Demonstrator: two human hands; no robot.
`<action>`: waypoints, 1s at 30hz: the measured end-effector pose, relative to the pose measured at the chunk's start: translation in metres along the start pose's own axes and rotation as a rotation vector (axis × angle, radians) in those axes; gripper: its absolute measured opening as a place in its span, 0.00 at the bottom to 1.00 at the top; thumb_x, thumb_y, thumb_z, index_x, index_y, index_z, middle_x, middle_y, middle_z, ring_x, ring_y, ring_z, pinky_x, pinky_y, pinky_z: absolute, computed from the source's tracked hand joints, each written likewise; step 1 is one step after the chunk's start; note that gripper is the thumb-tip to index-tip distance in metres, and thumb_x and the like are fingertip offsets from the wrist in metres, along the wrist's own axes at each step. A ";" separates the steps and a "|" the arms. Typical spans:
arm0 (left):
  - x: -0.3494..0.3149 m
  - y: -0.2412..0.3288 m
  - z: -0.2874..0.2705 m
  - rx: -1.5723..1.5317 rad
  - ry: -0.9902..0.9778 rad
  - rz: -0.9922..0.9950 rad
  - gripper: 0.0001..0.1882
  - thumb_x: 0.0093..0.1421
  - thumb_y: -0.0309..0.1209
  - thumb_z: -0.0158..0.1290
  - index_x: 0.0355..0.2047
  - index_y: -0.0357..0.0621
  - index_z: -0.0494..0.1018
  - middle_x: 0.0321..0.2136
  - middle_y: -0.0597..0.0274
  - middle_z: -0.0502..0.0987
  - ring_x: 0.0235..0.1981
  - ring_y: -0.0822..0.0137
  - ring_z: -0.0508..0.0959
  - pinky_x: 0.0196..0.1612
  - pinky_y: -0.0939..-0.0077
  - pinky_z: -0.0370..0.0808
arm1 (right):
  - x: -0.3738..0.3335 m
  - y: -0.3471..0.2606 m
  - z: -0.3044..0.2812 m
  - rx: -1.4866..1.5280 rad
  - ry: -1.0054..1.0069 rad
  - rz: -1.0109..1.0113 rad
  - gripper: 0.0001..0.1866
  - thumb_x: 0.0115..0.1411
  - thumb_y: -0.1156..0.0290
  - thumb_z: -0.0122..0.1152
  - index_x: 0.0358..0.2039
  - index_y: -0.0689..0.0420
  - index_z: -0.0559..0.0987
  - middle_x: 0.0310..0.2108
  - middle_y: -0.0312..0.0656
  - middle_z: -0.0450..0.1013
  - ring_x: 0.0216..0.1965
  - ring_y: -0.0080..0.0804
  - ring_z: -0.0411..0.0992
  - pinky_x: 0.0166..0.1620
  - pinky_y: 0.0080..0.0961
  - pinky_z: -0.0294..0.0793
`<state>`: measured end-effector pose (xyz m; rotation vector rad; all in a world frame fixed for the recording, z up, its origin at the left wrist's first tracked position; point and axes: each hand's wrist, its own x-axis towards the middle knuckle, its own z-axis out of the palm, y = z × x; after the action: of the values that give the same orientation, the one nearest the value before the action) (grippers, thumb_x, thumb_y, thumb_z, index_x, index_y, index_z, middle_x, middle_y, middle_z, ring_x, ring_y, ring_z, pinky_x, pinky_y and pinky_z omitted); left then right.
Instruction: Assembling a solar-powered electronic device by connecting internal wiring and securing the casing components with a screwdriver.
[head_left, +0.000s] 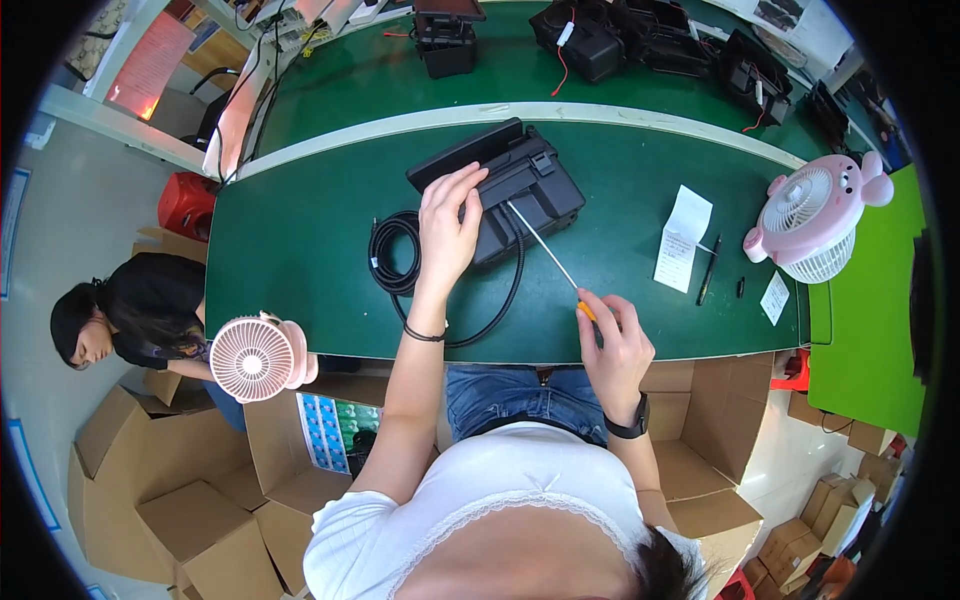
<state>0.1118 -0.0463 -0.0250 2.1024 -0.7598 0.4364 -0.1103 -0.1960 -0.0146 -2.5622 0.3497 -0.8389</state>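
Note:
A black plastic case (545, 190) with a flat panel raised along its far-left side lies on the green table. My left hand (450, 225) holds the case at its left side, fingers bent over the edge near the panel. In my right hand (615, 345) is a screwdriver (545, 248) with an orange handle, mostly covered by my fingers. Its long thin shaft slants up and left, and the tip meets the case's near side where a cable enters. That black cable (395, 255) loops down under my left wrist and into a coil beside it.
A pink fan (800, 215), paper slips (682, 250) and a pen (709, 272) are at the right. Another fan (252, 360) stands at the front left, near a seated person (150, 310). More black cases (580, 40) sit beyond the white ledge. Open cardboard boxes (190, 520) flank me.

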 end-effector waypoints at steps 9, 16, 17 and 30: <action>0.000 0.001 -0.002 0.026 -0.004 0.011 0.14 0.63 0.26 0.51 0.47 0.43 0.80 0.51 0.58 0.79 0.54 0.54 0.74 0.60 0.61 0.69 | 0.010 0.001 -0.008 0.267 -0.139 0.134 0.13 0.61 0.73 0.64 0.46 0.54 0.83 0.37 0.46 0.80 0.31 0.38 0.79 0.33 0.27 0.78; -0.003 0.002 0.002 0.045 0.027 -0.030 0.13 0.64 0.28 0.50 0.47 0.45 0.80 0.51 0.61 0.79 0.54 0.55 0.74 0.59 0.62 0.69 | 0.013 -0.017 -0.027 0.186 -0.161 0.063 0.13 0.60 0.74 0.65 0.46 0.55 0.82 0.36 0.43 0.80 0.29 0.37 0.79 0.30 0.26 0.78; -0.004 0.001 0.001 0.044 0.027 -0.030 0.13 0.64 0.28 0.50 0.47 0.45 0.80 0.51 0.61 0.79 0.54 0.55 0.74 0.59 0.62 0.69 | 0.013 -0.018 -0.025 0.186 -0.160 0.064 0.13 0.60 0.74 0.65 0.46 0.55 0.82 0.36 0.43 0.80 0.29 0.37 0.79 0.30 0.26 0.78; -0.007 0.002 0.003 0.059 0.053 -0.039 0.14 0.64 0.27 0.50 0.47 0.45 0.80 0.51 0.60 0.79 0.55 0.54 0.74 0.60 0.62 0.68 | 0.003 -0.026 -0.009 0.064 -0.109 -0.009 0.13 0.61 0.71 0.63 0.47 0.54 0.80 0.34 0.42 0.77 0.24 0.36 0.77 0.27 0.30 0.77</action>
<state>0.1052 -0.0471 -0.0288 2.1483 -0.6820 0.4973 -0.1109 -0.1772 0.0055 -2.5389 0.2735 -0.6980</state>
